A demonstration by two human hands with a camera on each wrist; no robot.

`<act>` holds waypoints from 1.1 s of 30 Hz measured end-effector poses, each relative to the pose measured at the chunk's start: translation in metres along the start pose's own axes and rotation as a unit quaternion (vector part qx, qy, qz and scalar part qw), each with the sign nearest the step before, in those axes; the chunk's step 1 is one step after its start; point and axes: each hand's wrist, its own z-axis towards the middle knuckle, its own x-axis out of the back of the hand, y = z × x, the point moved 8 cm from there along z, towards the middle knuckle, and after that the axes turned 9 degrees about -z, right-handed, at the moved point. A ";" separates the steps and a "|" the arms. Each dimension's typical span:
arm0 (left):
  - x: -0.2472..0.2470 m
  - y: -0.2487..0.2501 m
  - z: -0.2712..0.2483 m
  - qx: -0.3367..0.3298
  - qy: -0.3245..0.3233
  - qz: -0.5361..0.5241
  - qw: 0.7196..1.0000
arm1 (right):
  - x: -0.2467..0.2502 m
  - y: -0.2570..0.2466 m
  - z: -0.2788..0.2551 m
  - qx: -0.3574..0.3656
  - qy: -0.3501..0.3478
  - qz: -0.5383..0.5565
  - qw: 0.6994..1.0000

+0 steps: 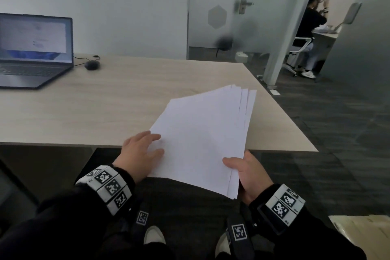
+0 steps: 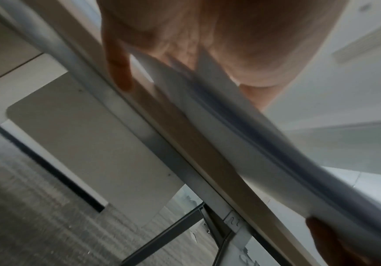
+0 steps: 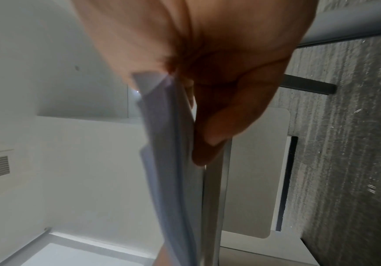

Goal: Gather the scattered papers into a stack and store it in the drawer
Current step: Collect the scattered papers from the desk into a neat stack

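Note:
A loosely fanned stack of white papers (image 1: 202,133) is lifted above the near right corner of the wooden desk (image 1: 105,112). My left hand (image 1: 152,145) holds its left edge, thumb on top. In the left wrist view the stack (image 2: 242,144) runs between thumb and fingers, and one finger (image 2: 116,68) reaches down to the desk edge (image 2: 185,136). My right hand (image 1: 238,167) grips the near right corner, thumb on top and fingers underneath. The right wrist view shows those fingers (image 3: 207,140) pressed against the sheets (image 3: 173,162). No drawer is clearly in view.
An open laptop (image 1: 33,53) and a black mouse (image 1: 91,65) sit at the desk's far left. A light wooden surface (image 1: 363,232) shows low on the right. Another person (image 1: 310,27) sits beyond the glass door. Dark carpet (image 1: 337,133) lies right of the desk.

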 end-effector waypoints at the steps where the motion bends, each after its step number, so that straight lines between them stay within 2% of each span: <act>1: 0.000 -0.001 0.002 -0.002 -0.005 -0.006 1.000 | 0.001 -0.004 0.001 0.006 -0.002 0.007 1.000; 4: 0.011 0.000 0.009 -0.013 0.016 -0.073 0.997 | 0.003 -0.018 0.007 0.030 -0.003 0.017 0.999; 6: 0.021 -0.007 0.017 0.018 0.041 -0.169 0.985 | 0.004 -0.030 0.011 0.057 -0.005 0.014 0.998; 8: 0.029 -0.016 0.026 0.053 0.059 -0.304 0.950 | 0.004 -0.043 0.015 0.090 -0.010 -0.002 0.996; 10: 0.029 -0.020 0.035 0.075 0.051 -0.437 0.895 | 0.005 -0.058 0.018 0.127 -0.006 -0.030 0.991; 12: 0.032 -0.008 0.040 0.069 0.033 -0.515 0.854 | 0.005 -0.076 0.021 0.168 0.004 -0.062 0.984; 13: 0.035 0.000 0.043 0.062 0.027 -0.528 0.847 | 0.004 -0.086 0.023 0.191 0.010 -0.083 0.978; 15: 0.044 0.014 0.051 0.040 0.029 -0.539 0.841 | 0.001 -0.106 0.027 0.231 0.022 -0.126 0.965; 18: 0.063 0.028 0.069 -0.007 0.072 -0.543 0.837 | 0.000 -0.130 0.038 0.272 0.052 -0.161 0.947; 21: 0.079 0.041 0.081 -0.050 0.126 -0.513 0.847 | 0.001 -0.140 0.056 0.287 0.089 -0.166 0.939; 24: 0.084 0.054 0.088 -0.076 0.157 -0.467 0.867 | 0.002 -0.137 0.076 0.275 0.119 -0.144 0.943; 28: 0.068 0.056 0.094 -0.073 0.137 -0.429 0.890 | 0.008 -0.119 0.091 0.239 0.145 -0.110 0.954; 33: 0.053 0.038 0.091 -0.045 0.139 -0.436 0.888 | 0.010 -0.096 0.096 0.217 0.141 -0.081 0.963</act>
